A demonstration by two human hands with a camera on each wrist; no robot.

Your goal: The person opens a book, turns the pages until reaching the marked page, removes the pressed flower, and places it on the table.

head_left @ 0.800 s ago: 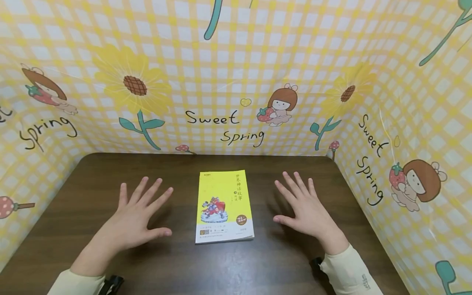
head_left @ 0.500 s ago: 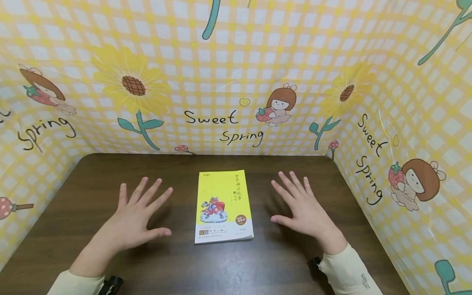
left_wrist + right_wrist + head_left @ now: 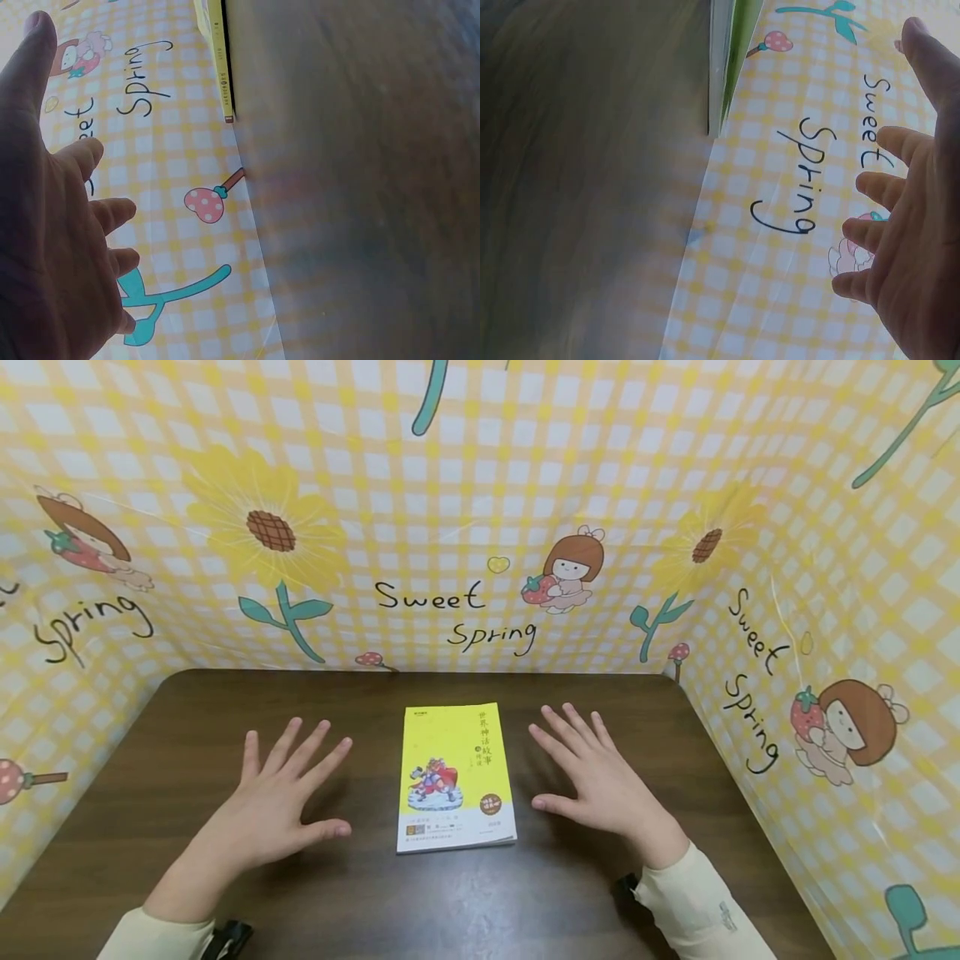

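Note:
A yellow paperback book (image 3: pixel 456 768) with a white lower band and a cartoon figure lies face up in the middle of the table. To its left my left hand (image 3: pixel 273 802) is held palm down over the tabletop, fingers spread, holding nothing. On the other side my right hand (image 3: pixel 600 781) is also spread, closer to the book's right edge but apart from it. The left wrist view catches the book's spine (image 3: pixel 220 64) past the thumb. In the right wrist view, the page edge of the book (image 3: pixel 720 75) stands out beyond the hand's fingers (image 3: pixel 881 187).
The dark brown wooden table (image 3: pixel 337 910) has rounded far corners. A yellow checked cloth (image 3: pixel 420 493) with flowers and cartoon girls rises behind it and along both sides. Dark bands (image 3: pixel 227 939) sit at the wrists by the cream sleeves (image 3: pixel 153 937).
My right hand has moved left, nearer to the book. The left hand stays in place, and the book lies where it was.

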